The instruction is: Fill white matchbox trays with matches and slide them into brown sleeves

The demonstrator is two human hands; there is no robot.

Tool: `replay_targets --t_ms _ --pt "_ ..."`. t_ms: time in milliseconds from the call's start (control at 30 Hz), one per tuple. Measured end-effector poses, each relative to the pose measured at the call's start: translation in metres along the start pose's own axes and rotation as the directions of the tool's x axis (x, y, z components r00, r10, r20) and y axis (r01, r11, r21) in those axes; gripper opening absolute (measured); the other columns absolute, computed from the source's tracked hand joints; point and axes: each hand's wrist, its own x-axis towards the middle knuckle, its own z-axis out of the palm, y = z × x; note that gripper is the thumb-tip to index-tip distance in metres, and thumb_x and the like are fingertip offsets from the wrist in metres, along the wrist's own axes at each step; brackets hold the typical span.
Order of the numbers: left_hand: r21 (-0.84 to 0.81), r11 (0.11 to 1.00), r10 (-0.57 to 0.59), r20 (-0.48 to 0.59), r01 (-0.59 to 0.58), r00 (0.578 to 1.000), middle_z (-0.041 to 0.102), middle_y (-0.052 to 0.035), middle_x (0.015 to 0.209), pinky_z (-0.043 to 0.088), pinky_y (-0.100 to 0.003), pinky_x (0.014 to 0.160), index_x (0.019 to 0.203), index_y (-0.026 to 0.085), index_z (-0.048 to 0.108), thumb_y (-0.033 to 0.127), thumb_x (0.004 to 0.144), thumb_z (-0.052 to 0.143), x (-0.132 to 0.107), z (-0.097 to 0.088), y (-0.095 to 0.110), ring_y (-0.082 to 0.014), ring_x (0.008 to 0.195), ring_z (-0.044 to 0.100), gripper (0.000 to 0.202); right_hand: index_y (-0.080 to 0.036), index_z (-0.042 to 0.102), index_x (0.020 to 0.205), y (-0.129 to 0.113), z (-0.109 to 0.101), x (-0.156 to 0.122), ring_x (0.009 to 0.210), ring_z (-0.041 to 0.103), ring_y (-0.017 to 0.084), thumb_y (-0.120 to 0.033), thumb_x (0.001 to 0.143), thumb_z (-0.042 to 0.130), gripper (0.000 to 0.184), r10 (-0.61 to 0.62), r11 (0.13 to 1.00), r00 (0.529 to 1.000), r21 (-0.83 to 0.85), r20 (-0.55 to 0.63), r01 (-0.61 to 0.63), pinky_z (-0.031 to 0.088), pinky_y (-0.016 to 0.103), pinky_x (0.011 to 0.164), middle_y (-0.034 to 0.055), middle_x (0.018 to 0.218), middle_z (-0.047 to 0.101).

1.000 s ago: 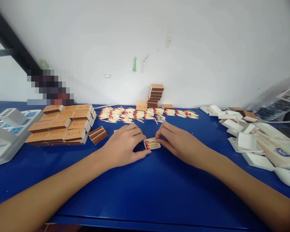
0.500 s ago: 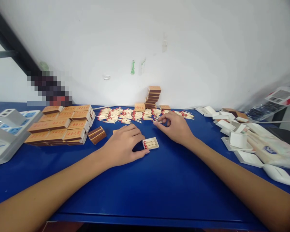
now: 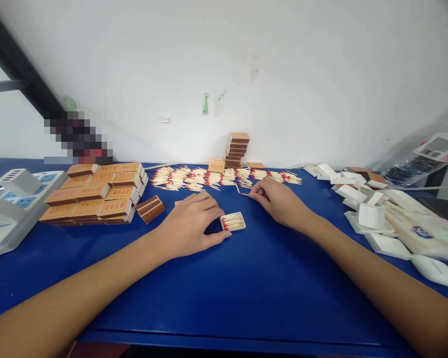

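Holds white tray point(image 3: 243, 222) of red-tipped matches point(image 3: 232, 221) in left hand point(image 3: 196, 223), between thumb and fingers. Draws right hand point(image 3: 280, 203) back from loose matches point(image 3: 214, 178) beyond it, apparently pinching single match point(image 3: 244, 194); leaves tray contents unchanged, so adds nothing yet.

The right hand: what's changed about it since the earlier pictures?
The right hand has left the matchbox tray, moving forward and slightly right toward the loose matches; its fingers are now at a stray match, grip unclear. The left hand still holds the tray; the stacked matchboxes haven't moved.
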Motion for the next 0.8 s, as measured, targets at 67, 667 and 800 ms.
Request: replay_targets --t_ms 67,667,800 --pt "-0.007 1.0 -0.007 0.007 0.007 1.0 0.075 -0.0083 0.102 0.057 -0.044 0.094 0.111 0.014 0.077 0.045 0.1 0.073 0.0 0.0 0.0 -0.0276 0.103 0.067 0.033 -0.021 0.066 0.095 0.003 -0.003 -0.003 0.079 0.062 0.023 -0.032 0.1 0.063 0.012 -0.007 1.0 1.0 -0.001 0.022 0.008 0.045 0.035 0.07 0.0083 0.095 0.069" --pt "-0.007 1.0 -0.016 0.011 0.016 1.0 0.075 -0.0077 0.1 0.058 -0.043 0.094 0.109 0.015 0.076 0.047 0.1 0.073 0.0 0.001 -0.001 -0.0265 0.101 0.067 0.033 -0.024 0.059 0.095 -0.017 -0.019 -0.02 0.082 0.063 0.023 -0.035 0.107 0.051 0.018 -0.174 0.985 0.984 0.025 0.046 0.173 0.048 0.035 0.072 0.0081 0.098 0.068" --pt "-0.001 1.0 -0.014 0.007 0.014 1.0 0.075 -0.0076 0.1 0.057 -0.043 0.093 0.109 0.015 0.076 0.046 0.1 0.073 0.0 0.002 0.0 -0.0266 0.101 0.067 0.033 -0.023 0.061 0.095 -0.017 -0.01 -0.018 0.08 0.064 0.023 -0.028 0.104 0.056 0.012 -0.14 0.989 0.99 -0.052 0.011 0.14 0.046 0.035 0.07 0.0073 0.096 0.068"
